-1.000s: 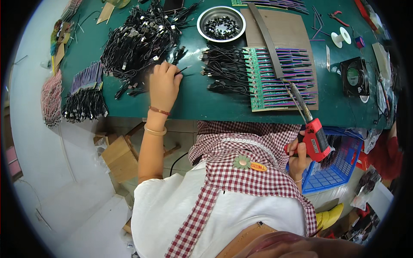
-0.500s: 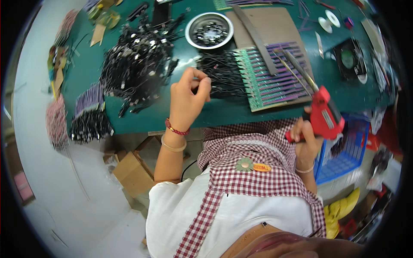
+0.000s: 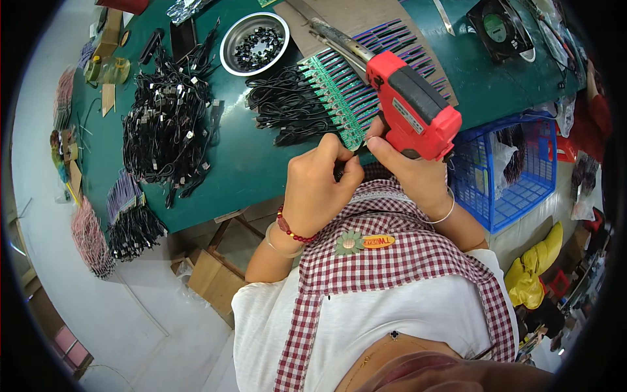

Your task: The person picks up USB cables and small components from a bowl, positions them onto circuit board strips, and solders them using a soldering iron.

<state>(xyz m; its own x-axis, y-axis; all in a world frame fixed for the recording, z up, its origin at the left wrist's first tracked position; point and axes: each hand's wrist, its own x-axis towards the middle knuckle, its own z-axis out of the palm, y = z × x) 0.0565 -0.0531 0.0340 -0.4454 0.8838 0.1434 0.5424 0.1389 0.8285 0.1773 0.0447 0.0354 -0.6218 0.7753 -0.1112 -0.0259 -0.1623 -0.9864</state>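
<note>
My right hand point(image 3: 418, 173) is wrapped round the handle of a red, pistol-shaped soldering gun point(image 3: 418, 108). The gun's metal tip reaches over the row of green circuit boards point(image 3: 334, 98). Purple and black wires point(image 3: 398, 59) run from the boards' far side. By the near end of that row, my left hand point(image 3: 320, 186) is closed in a pinch; a dark bit shows between its fingers, too hidden to name. Coiled black cables point(image 3: 287, 108) lie against the boards' left side. Behind them stands a steel bowl point(image 3: 226, 55) of small metal-and-black connectors point(image 3: 258, 49).
A large heap of black cables point(image 3: 163, 124) covers the table's left part. Bundles of purple point(image 3: 124, 196) and pink wires point(image 3: 91, 238) hang at the left edge. Brown cardboard point(image 3: 441, 81) lies beneath the boards. A black fan point(image 3: 499, 29) stands far right, a blue crate point(image 3: 516, 202) below.
Both hands have come together at the near end of the boards. The soldering gun has swung up and left over them. The whole view has shifted and turned.
</note>
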